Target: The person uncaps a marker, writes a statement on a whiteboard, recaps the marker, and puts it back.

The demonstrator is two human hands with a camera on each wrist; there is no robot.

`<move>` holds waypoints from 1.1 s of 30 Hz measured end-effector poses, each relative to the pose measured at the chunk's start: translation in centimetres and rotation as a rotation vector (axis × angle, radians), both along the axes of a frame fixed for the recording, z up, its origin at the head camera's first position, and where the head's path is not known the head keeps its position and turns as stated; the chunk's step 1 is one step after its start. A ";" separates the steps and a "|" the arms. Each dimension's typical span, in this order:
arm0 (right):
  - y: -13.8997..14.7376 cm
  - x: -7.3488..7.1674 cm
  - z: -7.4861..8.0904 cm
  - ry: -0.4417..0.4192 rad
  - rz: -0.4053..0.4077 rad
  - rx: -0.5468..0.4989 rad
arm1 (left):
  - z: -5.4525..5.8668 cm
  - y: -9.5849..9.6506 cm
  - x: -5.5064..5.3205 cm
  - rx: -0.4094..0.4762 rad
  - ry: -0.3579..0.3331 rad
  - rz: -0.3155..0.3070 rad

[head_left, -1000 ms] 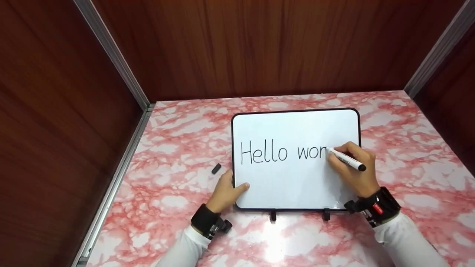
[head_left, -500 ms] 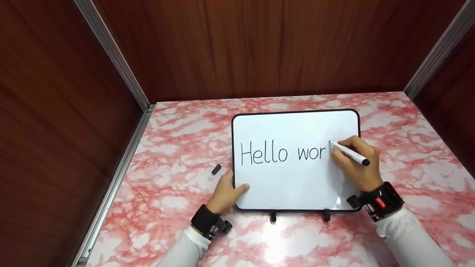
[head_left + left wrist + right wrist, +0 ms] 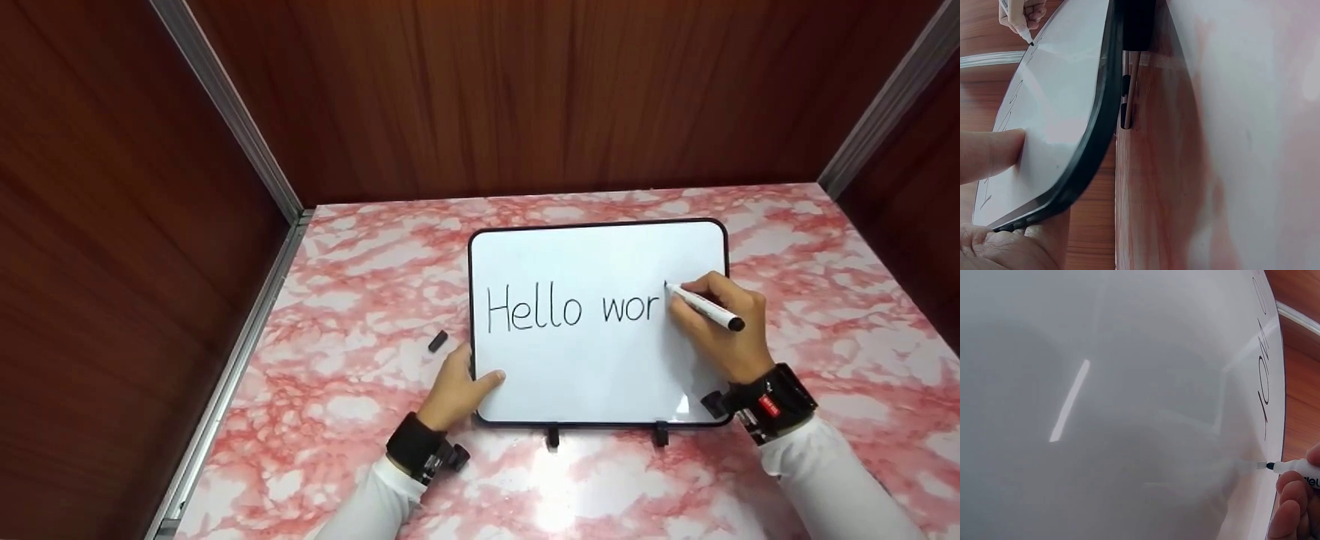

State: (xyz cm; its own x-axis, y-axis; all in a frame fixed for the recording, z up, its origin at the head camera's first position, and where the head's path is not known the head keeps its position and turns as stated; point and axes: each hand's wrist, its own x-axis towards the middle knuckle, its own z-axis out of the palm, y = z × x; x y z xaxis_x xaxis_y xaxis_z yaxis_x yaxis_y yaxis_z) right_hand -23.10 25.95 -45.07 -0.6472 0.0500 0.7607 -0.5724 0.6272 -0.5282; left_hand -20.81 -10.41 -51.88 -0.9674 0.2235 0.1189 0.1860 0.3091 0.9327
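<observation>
At middle left of the frame, a hand could pass over the worktop (image 3: 360,292), around a small black cap (image 3: 438,341). The whiteboard (image 3: 585,375) blocks the centre right, the left hand (image 3: 454,388) gripping its edge, the right hand (image 3: 729,341) and marker (image 3: 703,307) across its right side. Wooden walls (image 3: 525,97) close the top and far left.

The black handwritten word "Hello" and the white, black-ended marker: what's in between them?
In the head view, the black handwritten letters "wor" lie between "Hello" and the marker, on the white, black-framed rectangular whiteboard.
</observation>
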 end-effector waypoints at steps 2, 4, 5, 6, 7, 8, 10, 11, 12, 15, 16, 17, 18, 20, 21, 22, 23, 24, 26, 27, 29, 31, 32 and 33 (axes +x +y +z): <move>0.0 0.1 -0.1 0.007 -0.003 0.005 | 0.6 0.1 0.3 0.001 0.017 -0.005; -0.1 0.2 -0.1 0.013 -0.006 0.005 | 1.5 0.2 0.7 0.004 0.026 -0.011; -0.1 0.3 -0.1 0.013 -0.007 0.004 | 2.0 0.2 1.0 0.005 0.028 -0.013; -0.2 0.3 -0.2 0.013 -0.008 0.007 | 2.6 0.3 1.2 0.006 0.029 -0.014; -0.2 0.4 -0.2 0.013 -0.007 0.005 | 3.1 0.3 1.5 0.007 0.029 -0.014; -0.2 0.5 -0.3 0.011 -0.005 0.005 | 3.5 0.3 1.7 0.010 0.029 -0.014; -0.1 0.6 -0.4 0.008 0.000 0.007 | 3.7 0.4 1.9 0.010 0.028 -0.011; -0.1 0.7 -0.5 0.007 0.003 0.010 | 3.8 0.4 1.9 0.009 0.029 -0.010; 0.0 0.7 -0.7 0.008 0.006 0.014 | 3.9 0.4 2.0 0.010 0.033 -0.009; 0.1 0.8 -1.1 0.014 0.016 0.024 | 3.8 0.3 2.0 0.013 0.037 -0.011; 0.1 0.9 -1.2 0.018 0.019 0.027 | 3.8 0.3 2.0 0.016 0.036 -0.012; 0.1 1.0 -1.3 0.022 0.022 0.033 | 3.8 0.3 1.9 0.020 0.032 -0.014; 0.1 1.0 -1.4 0.025 0.023 0.033 | 3.8 0.3 1.9 0.025 0.029 -0.016; 0.1 1.3 -1.5 0.030 0.026 0.039 | 3.8 0.3 1.9 0.022 0.024 -0.016; 0.1 1.4 -1.6 0.030 0.026 0.041 | 3.8 0.3 1.9 0.020 0.021 -0.016; 0.1 1.5 -1.7 0.031 0.024 0.042 | 3.8 0.3 1.9 0.013 0.024 -0.015; 0.1 1.6 -1.8 0.030 0.022 0.042 | 3.8 0.3 1.9 0.008 0.024 -0.014; 0.1 1.7 -1.8 0.028 0.021 0.041 | 3.8 0.3 1.9 0.002 0.025 -0.012; 0.1 1.9 -1.9 0.027 0.022 0.045 | 3.9 0.3 1.9 -0.007 0.027 -0.008; 0.1 1.9 -1.9 0.028 0.024 0.046 | 3.9 0.3 1.9 -0.007 0.026 -0.007; 0.1 2.1 -1.9 0.028 0.031 0.051 | 3.9 0.3 1.9 -0.008 0.028 -0.005; 0.1 2.2 -1.9 0.023 0.035 0.055 | 3.8 0.3 1.9 0.001 0.034 -0.009; 0.2 2.3 -1.9 0.018 0.036 0.056 | 3.8 0.3 1.9 0.005 0.038 -0.012; 0.2 2.4 -1.9 0.013 0.037 0.055 | 3.8 0.3 1.9 0.008 0.042 -0.016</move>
